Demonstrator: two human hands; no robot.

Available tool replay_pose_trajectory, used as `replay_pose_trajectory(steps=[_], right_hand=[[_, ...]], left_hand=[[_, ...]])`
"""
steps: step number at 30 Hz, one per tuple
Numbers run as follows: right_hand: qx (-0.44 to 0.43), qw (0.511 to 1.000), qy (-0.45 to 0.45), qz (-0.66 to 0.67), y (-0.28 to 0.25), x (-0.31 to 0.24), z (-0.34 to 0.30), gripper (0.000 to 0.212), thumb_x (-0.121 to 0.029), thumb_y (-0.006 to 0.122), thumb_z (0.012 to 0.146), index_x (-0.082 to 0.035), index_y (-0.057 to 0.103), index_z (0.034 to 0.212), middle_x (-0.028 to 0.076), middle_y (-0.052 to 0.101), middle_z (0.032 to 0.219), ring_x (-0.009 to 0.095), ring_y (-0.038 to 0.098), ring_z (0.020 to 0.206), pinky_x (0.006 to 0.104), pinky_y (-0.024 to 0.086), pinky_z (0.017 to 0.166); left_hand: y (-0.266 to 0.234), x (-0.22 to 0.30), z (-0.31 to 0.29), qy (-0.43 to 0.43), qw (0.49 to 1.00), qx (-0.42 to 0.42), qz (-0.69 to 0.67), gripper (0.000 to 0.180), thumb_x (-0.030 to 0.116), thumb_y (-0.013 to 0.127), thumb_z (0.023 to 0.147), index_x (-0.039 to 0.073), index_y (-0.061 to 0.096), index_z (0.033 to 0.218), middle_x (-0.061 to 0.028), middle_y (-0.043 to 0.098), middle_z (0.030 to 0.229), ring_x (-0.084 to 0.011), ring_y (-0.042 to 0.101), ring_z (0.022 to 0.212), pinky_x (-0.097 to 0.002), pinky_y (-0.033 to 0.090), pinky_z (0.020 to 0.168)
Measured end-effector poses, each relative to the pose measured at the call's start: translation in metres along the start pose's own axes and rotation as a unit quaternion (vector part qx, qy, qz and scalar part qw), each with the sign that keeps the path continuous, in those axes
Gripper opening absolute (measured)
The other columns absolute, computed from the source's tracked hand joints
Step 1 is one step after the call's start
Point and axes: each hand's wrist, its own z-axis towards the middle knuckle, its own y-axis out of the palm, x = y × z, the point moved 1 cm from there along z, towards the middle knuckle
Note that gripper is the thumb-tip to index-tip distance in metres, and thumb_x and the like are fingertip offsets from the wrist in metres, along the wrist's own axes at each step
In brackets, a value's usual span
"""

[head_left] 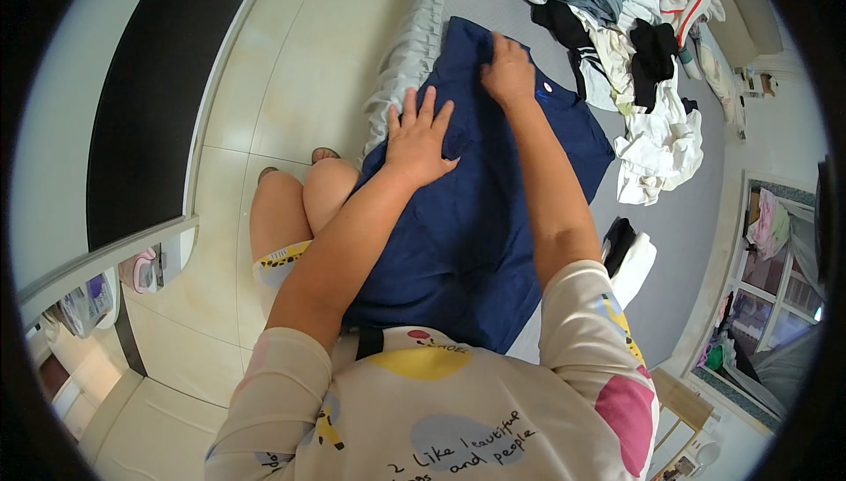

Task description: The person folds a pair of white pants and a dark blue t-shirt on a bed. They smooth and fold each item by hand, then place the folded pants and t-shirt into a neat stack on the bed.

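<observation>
Navy garment (467, 208) beneath both hands (419, 148) (511, 74), legible black lettering (438, 456) on patterned shirt (383, 415)

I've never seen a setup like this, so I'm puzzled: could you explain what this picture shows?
There's no machine here: a person works bare-handed. A camera worn on the head looks down, and its wide fisheye lens bends straight edges. On the grey bed lies a navy blue garment, with a heap of clothes to its upper right. The left hand is spread flat on the garment; the right hand is at its far edge, too blurred to tell whether it grips the cloth.
</observation>
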Motion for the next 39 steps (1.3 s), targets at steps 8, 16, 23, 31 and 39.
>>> replay_pose_trajectory(steps=[8,16,23,31,39], right_hand=[[0.152,0.969,-0.071,0.184,0.026,-0.012,-0.016,0.042,-0.021,0.062,0.081,-0.002,0.052,0.117,0.018,0.056,0.116,0.035,0.052,0.107,0.0423,0.044,0.088],[0.042,0.960,0.061,0.272,0.050,-0.027,0.054,0.028,-0.034,0.065,0.079,-0.006,0.065,0.086,0.015,0.066,0.080,0.033,0.062,0.080,0.0424,0.048,0.073],[0.136,0.939,0.114,0.293,0.074,-0.016,0.081,0.027,-0.032,0.068,0.076,-0.005,0.063,0.073,0.015,0.064,0.073,0.033,0.062,0.072,0.0443,0.047,0.068],[0.177,0.972,-0.045,0.147,0.020,-0.054,-0.045,0.059,-0.035,0.062,0.080,-0.006,0.046,0.129,0.015,0.042,0.134,0.031,0.032,0.129,0.0522,0.026,0.102],[0.093,0.961,-0.049,0.255,0.008,0.015,-0.125,0.042,-0.022,0.057,0.084,-0.002,0.052,0.120,0.018,0.048,0.128,0.032,0.040,0.123,0.0450,0.031,0.102]], left_hand=[[0.007,-0.012,0.014,-0.097,0.972,0.158,-0.147,0.062,0.045,0.062,0.078,0.002,0.049,0.121,-0.0178,0.048,0.124,-0.0348,0.040,0.117,-0.0442,0.030,0.100],[0.017,-0.032,0.020,-0.174,0.962,0.176,-0.113,0.020,0.025,0.066,0.078,0.008,0.058,0.084,-0.0106,0.061,0.085,-0.0310,0.057,0.086,-0.0427,0.041,0.078],[0.002,-0.031,0.018,-0.270,0.940,0.115,-0.171,0.018,0.024,0.064,0.080,0.008,0.056,0.079,-0.0105,0.062,0.079,-0.0310,0.058,0.082,-0.0423,0.040,0.077],[0.004,-0.021,0.022,-0.077,0.972,0.221,0.036,0.035,0.023,0.055,0.084,0.009,0.053,0.117,-0.0143,0.045,0.127,-0.0334,0.037,0.123,-0.0558,0.020,0.103],[0.017,-0.026,0.044,-0.071,0.981,0.157,0.088,0.034,0.028,0.053,0.087,0.017,0.056,0.119,-0.0207,0.031,0.140,-0.0409,0.020,0.133,-0.0628,0.013,0.102]])
